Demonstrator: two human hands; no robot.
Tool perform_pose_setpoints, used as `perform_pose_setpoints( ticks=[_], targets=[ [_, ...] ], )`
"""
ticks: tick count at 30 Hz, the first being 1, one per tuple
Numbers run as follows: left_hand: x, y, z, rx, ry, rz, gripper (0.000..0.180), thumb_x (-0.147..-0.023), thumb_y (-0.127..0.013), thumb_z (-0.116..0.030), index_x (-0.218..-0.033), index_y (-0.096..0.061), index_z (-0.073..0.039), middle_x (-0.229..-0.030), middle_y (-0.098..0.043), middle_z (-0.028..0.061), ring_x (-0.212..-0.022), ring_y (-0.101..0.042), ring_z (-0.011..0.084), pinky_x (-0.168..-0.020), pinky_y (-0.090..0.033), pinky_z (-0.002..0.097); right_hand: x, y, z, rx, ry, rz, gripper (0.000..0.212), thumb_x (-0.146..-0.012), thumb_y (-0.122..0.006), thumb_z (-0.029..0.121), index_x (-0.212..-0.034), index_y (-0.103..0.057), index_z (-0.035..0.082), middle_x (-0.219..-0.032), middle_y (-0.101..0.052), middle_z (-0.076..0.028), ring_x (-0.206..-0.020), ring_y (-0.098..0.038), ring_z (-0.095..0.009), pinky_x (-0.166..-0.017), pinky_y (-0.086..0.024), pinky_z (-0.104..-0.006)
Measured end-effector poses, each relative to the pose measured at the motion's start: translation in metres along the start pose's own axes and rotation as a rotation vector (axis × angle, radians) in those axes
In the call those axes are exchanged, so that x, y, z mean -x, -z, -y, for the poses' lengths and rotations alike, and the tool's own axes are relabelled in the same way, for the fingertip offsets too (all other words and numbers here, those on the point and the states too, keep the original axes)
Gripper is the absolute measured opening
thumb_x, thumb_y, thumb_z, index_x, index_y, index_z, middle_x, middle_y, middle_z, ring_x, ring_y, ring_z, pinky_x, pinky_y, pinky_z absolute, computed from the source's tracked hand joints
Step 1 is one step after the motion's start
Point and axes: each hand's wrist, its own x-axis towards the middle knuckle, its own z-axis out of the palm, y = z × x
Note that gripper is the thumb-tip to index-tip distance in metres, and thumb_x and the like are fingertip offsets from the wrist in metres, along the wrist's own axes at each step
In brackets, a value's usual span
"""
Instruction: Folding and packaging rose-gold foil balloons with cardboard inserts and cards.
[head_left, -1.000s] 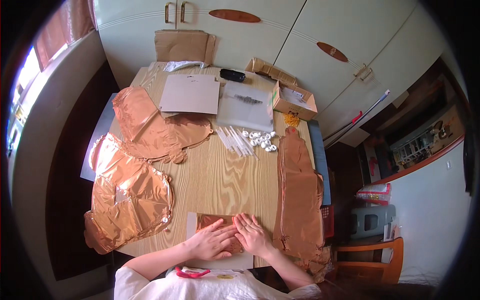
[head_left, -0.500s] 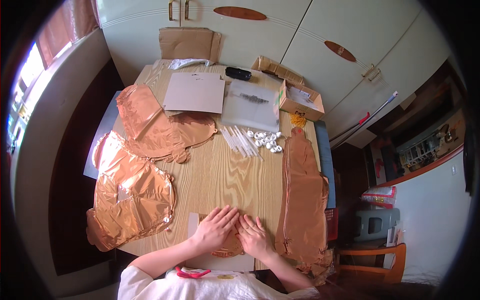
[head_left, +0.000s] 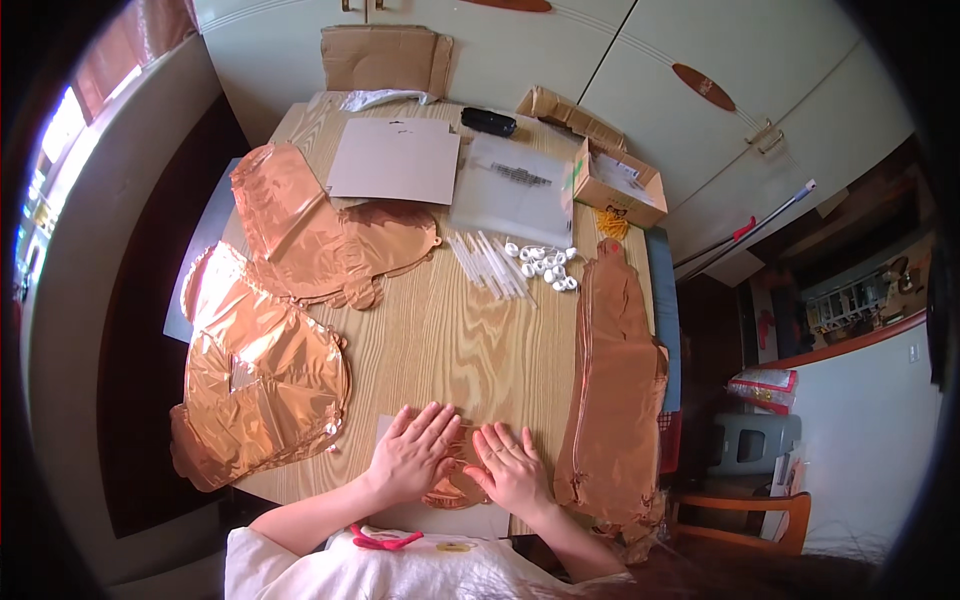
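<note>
At the near edge of the table, a folded copper-coloured foil piece lies on a grey card, partly covered by my hands. My left hand rests flat over its left side, fingers stretched out and pointing away from me. On the other side my right hand lies flat too, fingers apart and thumb toward the foil. Neither hand grips anything. A gap between the two hands shows some of the foil.
Shiny copper foil balloons cover the left side; a long stack of copper foil lies at right. Farther off are white straws, white round clips, a clear bag, a grey board and a cardboard box.
My hands have moved apart, the left one leftward and the right one rightward, uncovering more of the foil between them. The view has shifted slightly.
</note>
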Motion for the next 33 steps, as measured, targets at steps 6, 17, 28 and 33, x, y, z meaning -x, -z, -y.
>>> perform_pose_setpoints(
  ticks=[6, 17, 28, 33],
  targets=[
    [0.01, 0.003, 0.013, 0.085, -0.041, -0.019, 0.062, -0.094, -0.05, -0.043, -0.149, -0.04, -0.017, -0.154, -0.039, 0.0062, -0.143, -0.033, 0.0298, -0.117, -0.016, 0.0567, 0.007, 0.002, -0.003, 0.024, -0.004, 0.051, 0.058, -0.093, -0.061, 0.033, -0.144, -0.048, 0.008, -0.146, -0.049, -0.012, -0.137, -0.044, -0.026, -0.114, -0.028, -0.0511],
    [0.029, 0.014, 0.034, 0.092, 0.007, 0.046, 0.065, -0.097, -0.044, -0.046, -0.151, -0.035, -0.01, -0.156, -0.035, 0.0081, -0.146, -0.027, 0.0322, -0.117, -0.012, 0.0594, 0.011, -0.005, 0.001, 0.101, -0.026, -0.039, 0.065, -0.091, -0.062, 0.044, -0.141, -0.05, 0.006, -0.145, -0.049, -0.013, -0.138, -0.043, -0.028, -0.113, -0.03, -0.0518],
    [0.028, 0.032, 0.031, -0.127, 0.03, -0.032, 0.069, -0.097, -0.042, -0.05, -0.15, -0.036, -0.007, -0.156, -0.035, 0.0076, -0.148, -0.024, 0.0275, -0.119, -0.011, 0.0549, 0.013, 0.001, 0.006, 0.162, -0.033, -0.037, 0.067, -0.091, -0.059, 0.052, -0.143, -0.049, 0.012, -0.145, -0.047, -0.019, -0.137, -0.04, -0.04, -0.113, -0.028, -0.0545],
    [-0.034, 0.016, 0.016, 0.023, -0.411, -0.109, 0.069, -0.095, -0.05, -0.043, -0.153, -0.03, -0.011, -0.157, -0.033, 0.0099, -0.147, -0.026, 0.0278, -0.12, -0.017, 0.0508, 0.011, 0.001, 0.01, 0.193, -0.033, -0.009, 0.063, -0.091, -0.057, 0.051, -0.138, -0.054, 0.01, -0.14, -0.051, -0.019, -0.135, -0.041, -0.042, -0.114, -0.027, -0.0562]
  ],
)
